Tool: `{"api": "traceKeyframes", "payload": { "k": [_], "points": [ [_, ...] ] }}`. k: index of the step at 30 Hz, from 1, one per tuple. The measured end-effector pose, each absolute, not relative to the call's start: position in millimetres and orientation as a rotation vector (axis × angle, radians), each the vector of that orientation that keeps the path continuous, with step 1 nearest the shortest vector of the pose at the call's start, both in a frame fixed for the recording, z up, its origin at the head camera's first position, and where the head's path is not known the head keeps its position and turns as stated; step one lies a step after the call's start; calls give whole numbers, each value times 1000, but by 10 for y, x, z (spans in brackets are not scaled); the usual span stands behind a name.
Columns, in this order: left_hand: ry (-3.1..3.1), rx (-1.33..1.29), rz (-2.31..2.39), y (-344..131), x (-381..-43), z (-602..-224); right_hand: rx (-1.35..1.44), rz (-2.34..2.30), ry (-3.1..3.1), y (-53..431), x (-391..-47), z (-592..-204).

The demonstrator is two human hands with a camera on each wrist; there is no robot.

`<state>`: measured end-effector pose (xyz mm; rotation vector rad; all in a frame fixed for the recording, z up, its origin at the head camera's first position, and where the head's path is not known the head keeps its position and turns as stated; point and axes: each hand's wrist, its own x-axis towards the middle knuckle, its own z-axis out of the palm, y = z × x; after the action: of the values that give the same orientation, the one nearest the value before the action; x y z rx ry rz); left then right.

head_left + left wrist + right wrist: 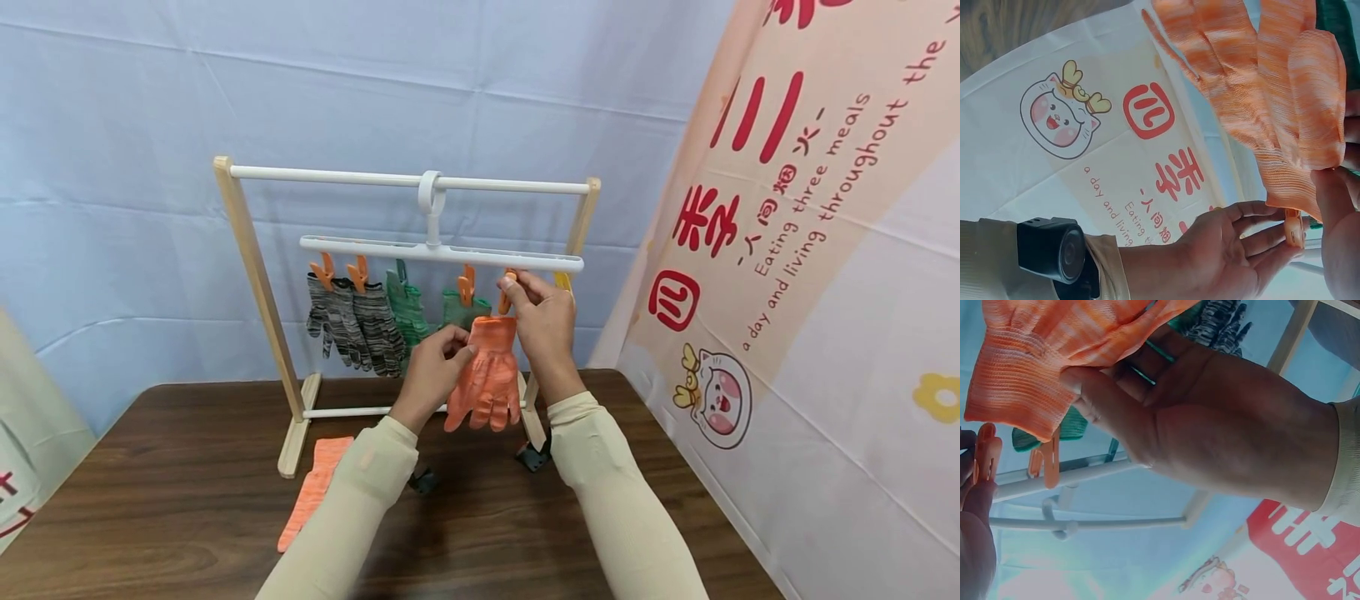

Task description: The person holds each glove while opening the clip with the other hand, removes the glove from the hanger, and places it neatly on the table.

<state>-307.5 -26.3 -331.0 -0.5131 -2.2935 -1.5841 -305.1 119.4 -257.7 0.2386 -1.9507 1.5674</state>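
An orange knitted glove [491,375] hangs fingers-down below the right part of the white hanger [375,249]. My left hand [438,371] pinches the side of its cuff between thumb and fingers, also plain in the right wrist view, where that hand [1210,419] fills the middle. With thumb and fingertips, my right hand [547,325] holds an orange clothespin [1294,229] at the cuff's top edge. Whether the clothespin bites the cuff I cannot tell. Just left of it, a green glove [461,310] hangs from another orange clothespin [467,285], partly hidden by the orange glove.
Grey-black gloves [378,329] and another green glove [407,308] hang on the hanger's left half. A yellow clothespin [564,282] is near its right end. The wooden stand [251,275] carries the hanger. Another orange glove [311,496] lies on the brown table [187,500].
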Motion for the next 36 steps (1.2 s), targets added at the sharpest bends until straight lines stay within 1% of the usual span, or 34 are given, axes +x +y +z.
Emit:
{"api": "traceKeyframes", "payload": {
  "k": [36],
  "points": [
    [-2382, -409, -1605, -458, -3031, -3630, 231, 1518, -1936, 1173, -3094, -2610]
  ]
}}
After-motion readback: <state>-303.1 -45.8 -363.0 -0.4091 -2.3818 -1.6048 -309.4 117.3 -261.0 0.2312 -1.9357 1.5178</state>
